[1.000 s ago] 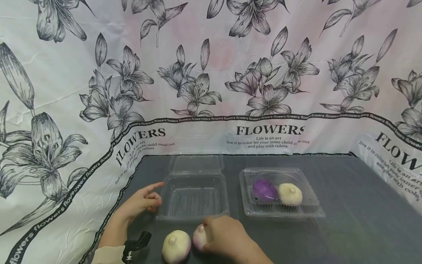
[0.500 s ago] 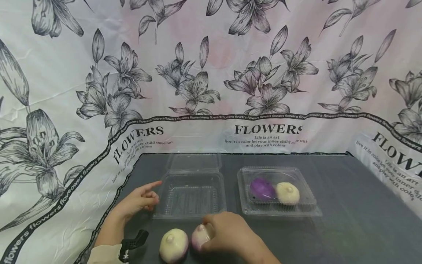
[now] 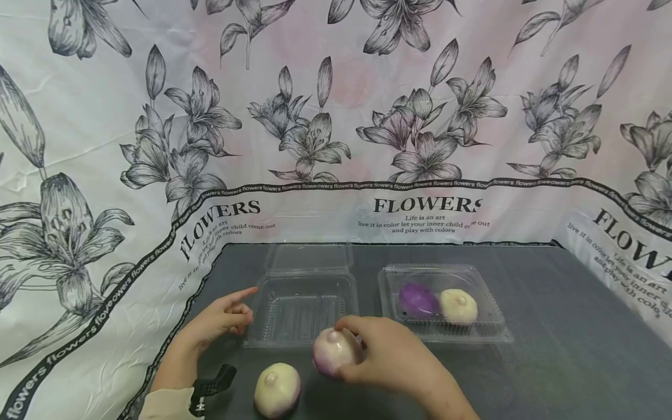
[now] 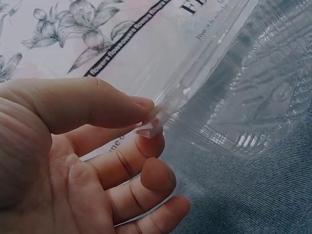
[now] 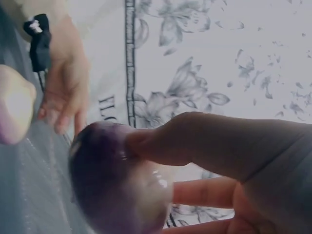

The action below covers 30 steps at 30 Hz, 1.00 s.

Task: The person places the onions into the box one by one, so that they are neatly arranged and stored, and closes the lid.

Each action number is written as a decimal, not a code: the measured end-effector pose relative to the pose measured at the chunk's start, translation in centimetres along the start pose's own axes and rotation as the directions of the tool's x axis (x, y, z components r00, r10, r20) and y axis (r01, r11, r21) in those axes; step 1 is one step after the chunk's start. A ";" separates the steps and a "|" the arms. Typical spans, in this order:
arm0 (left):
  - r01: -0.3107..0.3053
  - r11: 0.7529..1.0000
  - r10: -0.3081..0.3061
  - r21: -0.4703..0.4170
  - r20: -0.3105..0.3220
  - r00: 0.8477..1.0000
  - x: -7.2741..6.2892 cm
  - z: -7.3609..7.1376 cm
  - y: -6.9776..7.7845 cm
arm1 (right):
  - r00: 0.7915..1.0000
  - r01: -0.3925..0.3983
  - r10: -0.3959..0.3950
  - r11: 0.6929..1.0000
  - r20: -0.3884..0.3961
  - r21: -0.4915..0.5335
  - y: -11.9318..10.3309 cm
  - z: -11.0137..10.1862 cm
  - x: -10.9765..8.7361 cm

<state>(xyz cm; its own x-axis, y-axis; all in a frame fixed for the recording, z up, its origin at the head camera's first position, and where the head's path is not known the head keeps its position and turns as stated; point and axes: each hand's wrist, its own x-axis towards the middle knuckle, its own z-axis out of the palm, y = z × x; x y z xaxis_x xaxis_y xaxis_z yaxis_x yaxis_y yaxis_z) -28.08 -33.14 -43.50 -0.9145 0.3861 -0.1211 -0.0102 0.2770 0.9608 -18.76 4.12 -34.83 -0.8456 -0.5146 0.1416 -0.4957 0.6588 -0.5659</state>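
Note:
In the head view my right hand (image 3: 391, 350) holds a glossy purple-and-white, turnip-like vegetable (image 3: 332, 354) between thumb and fingers, above the table in front of the open clear plastic container (image 3: 310, 338). Its purple side (image 5: 97, 180) faces the right wrist camera. My left hand (image 3: 217, 319) is at the container's left edge. Seen from the left wrist, my thumb (image 4: 117, 108) and a finger pinch the rim of that clear plastic. A second turnip-like vegetable (image 3: 277, 392), paler on top, sits on the table in front of the container.
On the right stands a closed clear container (image 3: 394, 335) with one purple piece (image 3: 418, 300) and one cream piece (image 3: 459, 307) inside. The open container's lid (image 3: 310, 258) is tilted back. A flower-print curtain (image 3: 310, 210) borders the grey table (image 3: 535, 338).
My right hand has lifted the right-hand turnip-like vegetable off the table, up and slightly right towards the open container. My left hand stays at the container's left edge.

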 end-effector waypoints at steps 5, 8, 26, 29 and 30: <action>-0.001 1.000 0.001 0.000 0.011 1.000 0.1 0.0 -0.2 | 0.995 -0.049 0.052 0.998 -0.083 0.038 0.3 -0.8 0.1; 0.004 1.000 -0.004 -0.006 0.009 1.000 0.1 0.1 -0.2 | 0.988 -0.072 0.086 0.992 -0.131 0.108 0.7 -0.8 0.4; -0.006 1.000 0.006 -0.001 0.007 1.000 0.2 0.0 -0.6 | 0.943 -0.065 0.111 0.986 -0.313 0.155 4.4 4.0 4.3; -0.015 1.000 0.015 0.001 0.013 1.000 0.1 -0.1 -0.4 | 0.932 -0.058 0.094 0.992 -0.351 0.111 4.8 4.9 4.7; -0.016 1.000 0.016 0.000 0.013 1.000 0.1 -0.1 -0.3 | 0.928 -0.057 0.086 0.994 -0.362 0.090 4.9 5.2 4.8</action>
<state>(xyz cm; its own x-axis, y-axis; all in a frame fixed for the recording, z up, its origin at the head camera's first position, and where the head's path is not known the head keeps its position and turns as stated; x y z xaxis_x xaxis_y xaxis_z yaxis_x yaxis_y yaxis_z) -28.18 -33.23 -43.78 -0.9091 0.4022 -0.1088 0.0044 0.2704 0.9627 -24.23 2.00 -41.12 -0.8992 -0.2226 0.3766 -0.4269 0.6349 -0.6440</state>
